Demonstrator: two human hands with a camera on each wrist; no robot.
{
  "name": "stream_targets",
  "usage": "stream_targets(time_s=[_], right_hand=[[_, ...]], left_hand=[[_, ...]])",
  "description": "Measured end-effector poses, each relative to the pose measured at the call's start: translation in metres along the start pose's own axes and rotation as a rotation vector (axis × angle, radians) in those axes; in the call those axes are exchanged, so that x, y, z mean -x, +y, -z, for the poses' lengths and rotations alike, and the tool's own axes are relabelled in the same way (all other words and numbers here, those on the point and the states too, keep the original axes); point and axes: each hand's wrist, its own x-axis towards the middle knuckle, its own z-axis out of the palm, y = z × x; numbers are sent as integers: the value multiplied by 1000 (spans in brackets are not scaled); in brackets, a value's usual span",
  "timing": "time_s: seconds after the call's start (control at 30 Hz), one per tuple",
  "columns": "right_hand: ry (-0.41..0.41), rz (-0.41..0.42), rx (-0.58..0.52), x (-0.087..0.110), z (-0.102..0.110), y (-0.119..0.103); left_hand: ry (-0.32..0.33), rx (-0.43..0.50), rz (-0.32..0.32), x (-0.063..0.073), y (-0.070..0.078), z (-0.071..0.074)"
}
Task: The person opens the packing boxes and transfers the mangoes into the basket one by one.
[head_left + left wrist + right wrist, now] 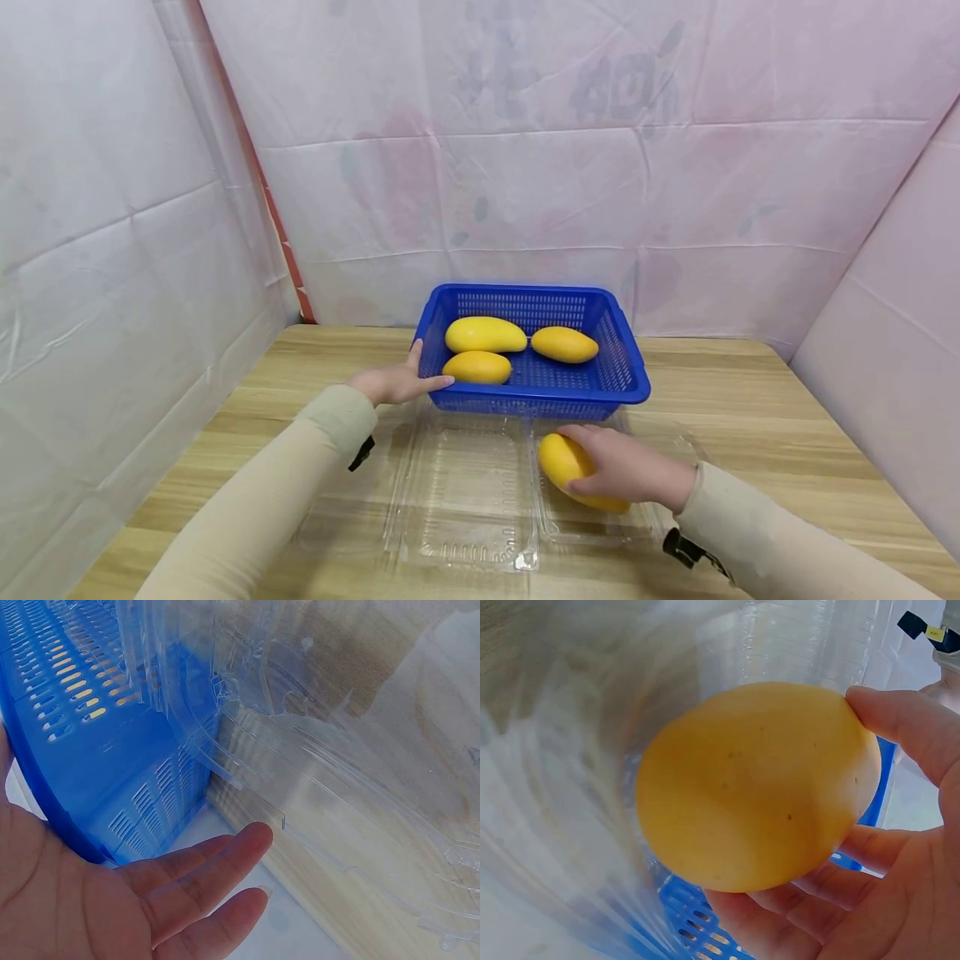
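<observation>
A yellow mango [564,463] with small dark specks is gripped in my right hand [626,468], over the right part of a clear plastic clamshell box [468,500]. The right wrist view shows the thumb on one side of the mango [757,787] and the fingers curled round the other. My left hand [396,383] touches the left front corner of a blue slotted basket [551,398]. In the left wrist view its fingers [206,881] are extended beside the basket wall [112,765]. Inside the basket lie three more mangoes [486,335].
The wooden table [720,400] carries everything, with the basket at the back and the clear plastic in front of it. A white sheet [480,208] hangs behind, and more sheeting stands on the left and right sides.
</observation>
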Motion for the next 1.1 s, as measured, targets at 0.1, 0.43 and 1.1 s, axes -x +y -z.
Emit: stream_targets(time_s=[0.1, 0.43, 1.1], right_hand=[[4, -12, -4, 0, 2, -1], [26, 14, 15, 1, 12, -3], [72, 121, 140, -1, 45, -15]], left_hand=[[4, -5, 2, 0, 0, 0], [12, 3, -2, 0, -1, -1], [13, 13, -10, -2, -2, -1]])
